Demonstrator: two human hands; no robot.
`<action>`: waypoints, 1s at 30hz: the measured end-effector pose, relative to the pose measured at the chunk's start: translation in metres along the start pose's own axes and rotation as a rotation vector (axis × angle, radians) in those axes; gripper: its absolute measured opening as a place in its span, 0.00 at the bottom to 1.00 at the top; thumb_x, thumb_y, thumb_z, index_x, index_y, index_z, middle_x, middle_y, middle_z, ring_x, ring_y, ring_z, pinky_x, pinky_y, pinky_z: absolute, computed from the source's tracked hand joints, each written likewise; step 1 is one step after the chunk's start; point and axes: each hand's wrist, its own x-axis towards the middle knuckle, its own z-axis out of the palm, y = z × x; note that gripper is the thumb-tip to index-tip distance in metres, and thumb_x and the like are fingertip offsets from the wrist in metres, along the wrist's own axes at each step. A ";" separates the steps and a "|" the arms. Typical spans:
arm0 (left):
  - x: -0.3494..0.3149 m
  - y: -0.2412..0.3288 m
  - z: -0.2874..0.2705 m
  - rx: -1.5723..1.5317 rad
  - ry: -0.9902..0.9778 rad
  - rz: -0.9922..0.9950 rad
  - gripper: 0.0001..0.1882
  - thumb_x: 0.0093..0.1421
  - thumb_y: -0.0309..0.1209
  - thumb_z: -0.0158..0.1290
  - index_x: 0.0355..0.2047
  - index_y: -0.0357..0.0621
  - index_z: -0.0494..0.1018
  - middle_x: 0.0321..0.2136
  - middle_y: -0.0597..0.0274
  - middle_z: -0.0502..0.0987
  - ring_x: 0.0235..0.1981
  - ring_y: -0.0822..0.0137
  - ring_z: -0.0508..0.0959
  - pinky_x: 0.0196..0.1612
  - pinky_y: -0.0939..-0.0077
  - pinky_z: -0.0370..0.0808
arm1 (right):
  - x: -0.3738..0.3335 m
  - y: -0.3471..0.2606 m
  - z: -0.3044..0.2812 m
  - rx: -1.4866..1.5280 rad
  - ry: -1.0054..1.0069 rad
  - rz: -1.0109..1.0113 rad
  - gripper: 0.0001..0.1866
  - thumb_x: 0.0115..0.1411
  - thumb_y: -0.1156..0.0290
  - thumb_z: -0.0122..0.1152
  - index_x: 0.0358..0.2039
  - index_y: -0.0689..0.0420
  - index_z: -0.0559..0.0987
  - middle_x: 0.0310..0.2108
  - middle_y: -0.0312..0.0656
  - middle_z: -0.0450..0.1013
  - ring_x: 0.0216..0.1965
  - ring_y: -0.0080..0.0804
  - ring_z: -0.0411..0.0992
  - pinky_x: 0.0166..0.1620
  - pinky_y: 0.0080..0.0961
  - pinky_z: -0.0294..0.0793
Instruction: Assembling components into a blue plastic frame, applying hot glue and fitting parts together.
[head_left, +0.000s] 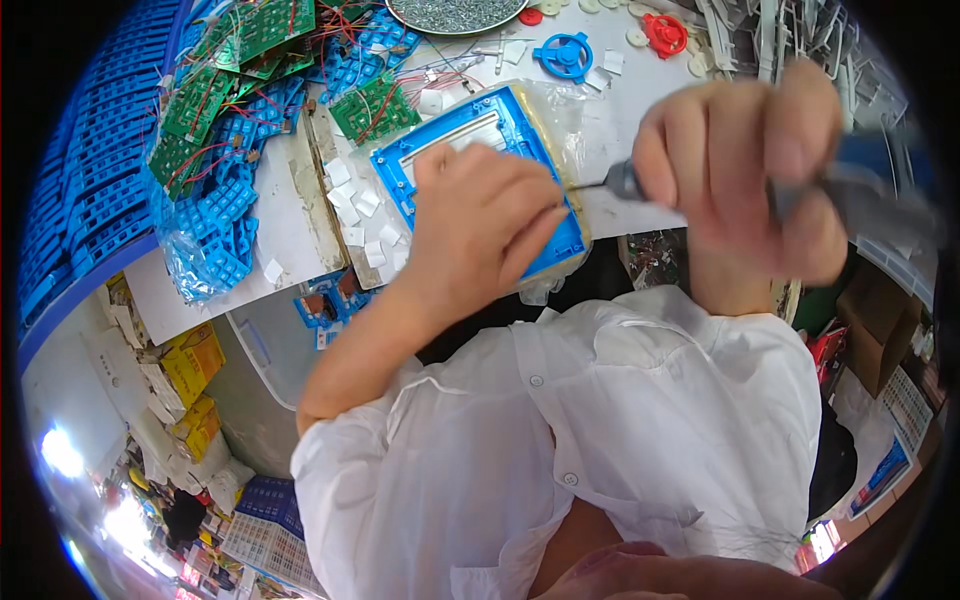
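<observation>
In the middle of the table lies a blue plastic housing, set at a slant, with a pale rectangular window part inside. My left hand is over its near side, with fingers curled and pressed together. Whatever those fingers may hold is hidden. An electric screwdriver is gripped by my right hand, blurred by motion and raised at the right. Its thin bit points left, close to my left fingertips; I cannot tell if it touches anything. A green circuit board with wires sits against the housing's far left corner.
Small white squares are scattered left of the housing. Wired green boards and blue plastic parts are piled at the left. Behind stand a round tray of small metal pieces, a blue ring and a red ring.
</observation>
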 end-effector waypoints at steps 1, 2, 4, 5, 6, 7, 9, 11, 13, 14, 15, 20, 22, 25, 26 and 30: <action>-0.012 0.001 0.006 -0.010 0.039 0.000 0.11 0.54 0.28 0.65 0.39 0.51 0.81 0.36 0.70 0.82 0.34 0.65 0.76 0.45 0.63 0.61 | -0.003 0.002 0.010 -0.007 0.014 -0.014 0.11 0.66 0.59 0.63 0.41 0.47 0.72 0.23 0.24 0.73 0.25 0.18 0.73 0.39 0.24 0.77; -0.020 0.002 0.010 -0.016 0.078 -0.004 0.11 0.55 0.29 0.65 0.39 0.53 0.80 0.36 0.72 0.82 0.34 0.66 0.76 0.45 0.62 0.59 | -0.005 0.002 0.019 -0.011 0.026 -0.028 0.12 0.64 0.59 0.66 0.41 0.47 0.72 0.23 0.24 0.73 0.23 0.18 0.72 0.37 0.23 0.77; -0.028 0.005 0.015 -0.044 0.141 -0.007 0.13 0.53 0.28 0.66 0.40 0.53 0.80 0.36 0.72 0.82 0.33 0.67 0.76 0.44 0.62 0.58 | -0.006 0.004 0.027 -0.014 0.043 -0.032 0.13 0.63 0.60 0.68 0.40 0.47 0.72 0.22 0.24 0.73 0.22 0.18 0.72 0.34 0.22 0.78; -0.030 0.005 0.016 -0.045 0.178 -0.010 0.13 0.53 0.27 0.66 0.40 0.52 0.80 0.37 0.72 0.82 0.32 0.67 0.76 0.43 0.62 0.58 | -0.005 0.006 0.029 -0.007 0.037 -0.029 0.13 0.63 0.61 0.68 0.40 0.47 0.72 0.22 0.24 0.73 0.21 0.18 0.72 0.34 0.22 0.78; -0.032 0.006 0.017 -0.050 0.190 -0.014 0.14 0.53 0.27 0.66 0.40 0.52 0.80 0.37 0.72 0.82 0.32 0.68 0.76 0.43 0.62 0.58 | -0.004 0.008 0.030 -0.001 0.032 -0.026 0.13 0.63 0.61 0.69 0.40 0.48 0.72 0.22 0.25 0.73 0.21 0.18 0.72 0.34 0.23 0.78; -0.034 0.005 0.018 -0.055 0.201 -0.017 0.14 0.52 0.27 0.67 0.40 0.52 0.80 0.37 0.72 0.83 0.31 0.68 0.76 0.43 0.63 0.58 | -0.003 0.010 0.030 0.006 0.027 -0.022 0.13 0.63 0.61 0.69 0.40 0.48 0.72 0.21 0.25 0.73 0.20 0.18 0.72 0.34 0.23 0.78; -0.033 0.007 0.018 -0.079 0.220 0.002 0.14 0.52 0.27 0.67 0.40 0.52 0.80 0.37 0.72 0.83 0.31 0.69 0.76 0.42 0.63 0.58 | -0.002 0.007 0.036 -0.009 0.029 -0.009 0.13 0.63 0.62 0.69 0.40 0.48 0.72 0.21 0.25 0.73 0.20 0.18 0.71 0.34 0.23 0.79; -0.031 0.007 0.017 -0.084 0.231 0.016 0.14 0.51 0.27 0.67 0.40 0.52 0.80 0.37 0.72 0.83 0.30 0.69 0.76 0.42 0.62 0.57 | -0.002 0.007 0.037 -0.011 0.028 0.003 0.13 0.63 0.62 0.69 0.40 0.49 0.73 0.21 0.26 0.73 0.20 0.18 0.71 0.34 0.24 0.79; -0.035 0.005 0.019 -0.054 0.243 0.023 0.15 0.51 0.28 0.68 0.40 0.52 0.80 0.36 0.72 0.82 0.30 0.69 0.76 0.43 0.62 0.57 | -0.003 0.011 0.038 -0.003 0.033 0.009 0.13 0.63 0.62 0.69 0.40 0.50 0.73 0.21 0.26 0.73 0.20 0.19 0.72 0.34 0.24 0.79; -0.036 0.004 0.020 -0.045 0.247 0.030 0.15 0.51 0.28 0.68 0.40 0.52 0.80 0.36 0.73 0.82 0.30 0.69 0.75 0.43 0.62 0.57 | -0.003 0.011 0.039 -0.006 0.046 0.011 0.13 0.63 0.63 0.69 0.40 0.50 0.73 0.21 0.26 0.73 0.20 0.19 0.72 0.34 0.24 0.79; -0.037 0.004 0.019 -0.028 0.232 0.028 0.15 0.51 0.29 0.68 0.40 0.52 0.80 0.36 0.73 0.82 0.31 0.69 0.75 0.44 0.61 0.57 | -0.004 0.012 0.043 -0.012 0.070 0.008 0.13 0.63 0.63 0.69 0.40 0.50 0.73 0.21 0.27 0.73 0.21 0.19 0.72 0.34 0.24 0.79; -0.040 0.014 0.004 0.108 0.148 -0.104 0.19 0.51 0.37 0.69 0.44 0.51 0.80 0.44 0.72 0.80 0.39 0.66 0.75 0.49 0.58 0.57 | -0.009 0.011 0.041 -0.074 0.136 -0.002 0.13 0.64 0.61 0.69 0.39 0.49 0.73 0.20 0.27 0.72 0.20 0.19 0.70 0.32 0.24 0.77; -0.054 0.015 0.000 0.191 0.028 -0.097 0.24 0.51 0.42 0.68 0.48 0.52 0.79 0.49 0.70 0.79 0.43 0.63 0.74 0.51 0.58 0.58 | -0.014 0.010 0.043 -0.097 0.225 0.002 0.13 0.64 0.60 0.69 0.39 0.49 0.73 0.19 0.27 0.71 0.19 0.19 0.69 0.32 0.24 0.76; -0.063 0.021 -0.001 0.293 -0.114 -0.139 0.29 0.53 0.48 0.66 0.53 0.53 0.78 0.55 0.68 0.76 0.48 0.60 0.72 0.55 0.54 0.56 | -0.016 0.009 0.039 -0.116 0.227 0.020 0.14 0.64 0.59 0.69 0.39 0.49 0.73 0.19 0.28 0.71 0.18 0.20 0.67 0.31 0.24 0.76; -0.064 0.023 0.000 0.331 -0.153 -0.161 0.30 0.53 0.50 0.65 0.54 0.53 0.77 0.57 0.67 0.75 0.50 0.59 0.71 0.57 0.52 0.56 | -0.017 0.011 0.038 -0.116 0.217 0.021 0.14 0.64 0.58 0.69 0.39 0.49 0.73 0.19 0.28 0.71 0.18 0.20 0.67 0.31 0.24 0.75; -0.061 0.019 0.002 0.355 -0.224 -0.164 0.33 0.53 0.53 0.64 0.57 0.53 0.76 0.61 0.67 0.73 0.54 0.56 0.69 0.62 0.45 0.52 | -0.019 0.015 0.037 -0.118 0.163 0.032 0.14 0.64 0.59 0.68 0.40 0.49 0.72 0.20 0.27 0.71 0.18 0.19 0.68 0.32 0.24 0.76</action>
